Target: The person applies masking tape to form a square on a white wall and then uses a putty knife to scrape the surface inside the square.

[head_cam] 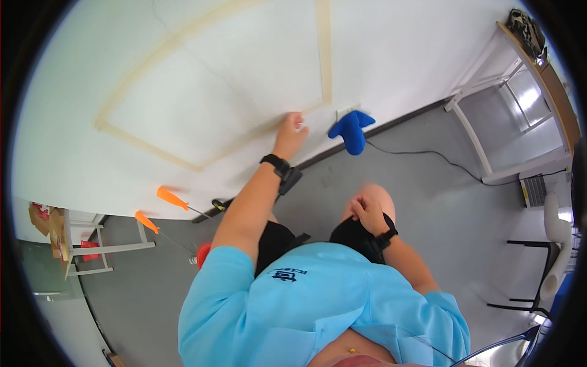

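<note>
My left hand (291, 133), with a black strap and device (284, 173) on its wrist, is raised at the white wall (220, 91). Its fingers are curled near the lower edge of a tan tape outline (151, 149). Whether they touch the wall or pinch anything is unclear. My right hand (369, 213) lies over my bare right knee (380, 197), fingers curled, with nothing visible in it. A black band (385, 236) circles that wrist. To the right of my left hand, a blue lobed object (352, 132) sits in front of a wall socket plate (347, 111).
Two orange handles (172, 198) on thin shafts stand at my left, near a red object (203, 253) partly behind my sleeve. A black cable (426, 152) crosses the grey floor (412, 183). Tables with white legs (472, 137) stand at both sides; a black-framed chair (541, 270) is right.
</note>
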### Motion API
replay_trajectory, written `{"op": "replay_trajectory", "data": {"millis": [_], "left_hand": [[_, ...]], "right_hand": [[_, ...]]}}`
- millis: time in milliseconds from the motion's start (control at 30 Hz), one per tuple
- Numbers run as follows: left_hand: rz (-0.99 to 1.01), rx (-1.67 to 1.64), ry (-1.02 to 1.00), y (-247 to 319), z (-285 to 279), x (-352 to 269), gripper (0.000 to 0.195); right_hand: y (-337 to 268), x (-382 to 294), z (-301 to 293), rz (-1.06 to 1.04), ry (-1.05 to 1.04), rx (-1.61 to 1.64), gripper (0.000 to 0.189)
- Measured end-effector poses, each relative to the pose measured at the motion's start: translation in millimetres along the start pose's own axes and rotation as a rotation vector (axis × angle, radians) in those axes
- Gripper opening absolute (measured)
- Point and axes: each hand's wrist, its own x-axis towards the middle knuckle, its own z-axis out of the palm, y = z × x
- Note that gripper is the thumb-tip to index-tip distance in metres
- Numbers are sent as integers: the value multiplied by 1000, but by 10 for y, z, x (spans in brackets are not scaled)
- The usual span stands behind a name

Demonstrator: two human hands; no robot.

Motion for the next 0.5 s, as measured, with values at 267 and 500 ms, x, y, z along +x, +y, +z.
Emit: {"op": "replay_trajectory", "data": {"millis": [267, 500], "left_hand": [[-106, -81, -511, -428, 567, -556, 44], [-692, -13, -518, -1346, -55, -1965, 43]], "right_hand": [[180, -105, 1, 9, -8, -72, 14], [186, 99, -8, 47, -51, -229, 18]]}}
